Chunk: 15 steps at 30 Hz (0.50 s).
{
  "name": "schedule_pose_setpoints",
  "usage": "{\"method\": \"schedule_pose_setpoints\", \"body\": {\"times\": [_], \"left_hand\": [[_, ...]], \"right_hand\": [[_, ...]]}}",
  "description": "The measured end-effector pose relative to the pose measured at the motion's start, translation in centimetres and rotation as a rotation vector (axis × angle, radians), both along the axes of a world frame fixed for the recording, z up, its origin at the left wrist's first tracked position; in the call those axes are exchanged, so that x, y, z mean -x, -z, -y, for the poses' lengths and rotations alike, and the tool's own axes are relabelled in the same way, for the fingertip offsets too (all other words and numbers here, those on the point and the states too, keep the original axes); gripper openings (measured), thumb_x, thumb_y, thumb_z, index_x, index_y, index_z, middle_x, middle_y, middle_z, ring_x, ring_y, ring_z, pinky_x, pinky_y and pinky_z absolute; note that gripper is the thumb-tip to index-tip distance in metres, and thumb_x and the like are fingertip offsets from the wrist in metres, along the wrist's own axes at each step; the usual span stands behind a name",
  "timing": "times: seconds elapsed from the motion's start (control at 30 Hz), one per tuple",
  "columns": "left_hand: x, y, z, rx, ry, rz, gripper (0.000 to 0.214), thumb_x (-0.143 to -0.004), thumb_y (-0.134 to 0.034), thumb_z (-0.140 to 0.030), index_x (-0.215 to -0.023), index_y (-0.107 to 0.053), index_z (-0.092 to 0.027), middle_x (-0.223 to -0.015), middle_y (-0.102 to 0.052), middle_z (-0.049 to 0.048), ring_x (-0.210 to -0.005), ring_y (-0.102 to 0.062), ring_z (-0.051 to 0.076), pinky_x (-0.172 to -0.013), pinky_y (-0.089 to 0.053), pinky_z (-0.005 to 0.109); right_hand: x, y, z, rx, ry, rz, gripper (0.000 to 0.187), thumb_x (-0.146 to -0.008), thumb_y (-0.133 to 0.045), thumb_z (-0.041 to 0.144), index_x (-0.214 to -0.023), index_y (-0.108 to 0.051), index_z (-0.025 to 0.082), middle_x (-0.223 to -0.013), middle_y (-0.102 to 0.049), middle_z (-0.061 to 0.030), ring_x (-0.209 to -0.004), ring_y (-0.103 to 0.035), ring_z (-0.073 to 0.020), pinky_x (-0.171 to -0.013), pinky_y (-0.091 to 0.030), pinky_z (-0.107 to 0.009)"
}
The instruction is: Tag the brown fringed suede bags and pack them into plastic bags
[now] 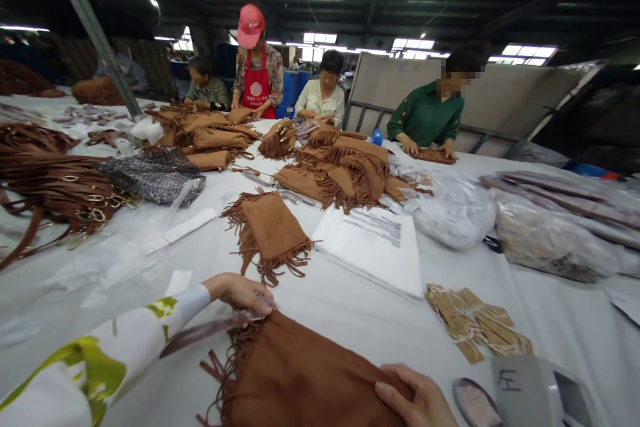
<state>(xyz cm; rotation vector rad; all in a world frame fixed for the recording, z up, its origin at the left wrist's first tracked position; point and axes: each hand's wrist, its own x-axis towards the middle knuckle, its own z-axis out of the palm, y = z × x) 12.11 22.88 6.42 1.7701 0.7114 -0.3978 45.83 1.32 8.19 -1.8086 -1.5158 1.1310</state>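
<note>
Fringed bag point(310, 373) — left fingers point(257, 303) pinch it, right fingers point(395, 392) flat.

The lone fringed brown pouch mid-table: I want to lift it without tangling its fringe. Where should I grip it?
Grip the pouch by its plain right edge, coming in from the right, over the white sheet. Fringe runs along its left and near edges, which would likely snag; the right edge is bare.

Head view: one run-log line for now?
left hand: at clear bag edge; right hand: flat on brown fringed piece; surface: white table
</note>
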Motion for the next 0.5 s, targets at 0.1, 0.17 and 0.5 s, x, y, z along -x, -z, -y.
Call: {"method": "schedule_pose_setpoints", "body": {"times": [0.1,0.17,0.5], "left_hand": [[-0.3,-2.9,0.0,-0.101,0.005,0.033,0.034,-0.079,-0.055,-0.051,-0.088,-0.062,-0.019,-0.073,-0.058,0.0007,-0.062,-0.053,0.015,-0.056,-0.043,0.024],[-0.7,-6.5,0.2,-0.268,-0.02,0.082,0.025,-0.084,-0.053,-0.043,-0.092,-0.062,-0.022,-0.081,-0.059,0.0012,-0.074,-0.055,0.017,-0.065,-0.042,0.024],[-0.2,-10.4,5.0,-1.259,0.065,0.136,0.035,-0.094,-0.037,-0.018,-0.125,-0.047,-0.03,-0.088,-0.05,0.0009,-0.07,-0.052,0.012,-0.061,-0.04,0.021]], "right_hand": [[-0.8,-1.5,-0.3,-0.155,0.039,0.148,0.029,-0.078,-0.06,0.048,-0.083,-0.073,0.023,-0.079,-0.07,-0.0029,-0.079,-0.065,-0.0216,-0.071,-0.051,-0.028],[-1.3,-3.1,-0.2,-0.338,0.092,0.263,0.026,-0.079,-0.06,0.046,-0.086,-0.073,0.024,-0.072,-0.066,-0.0015,-0.071,-0.064,-0.0185,-0.064,-0.051,-0.025],[-3.5,-2.4,3.0,-0.957,0.11,0.688,0.02,-0.084,-0.055,0.025,-0.101,-0.066,0.026,-0.087,-0.062,-0.0051,-0.077,-0.064,-0.0182,-0.07,-0.053,-0.029]]}}
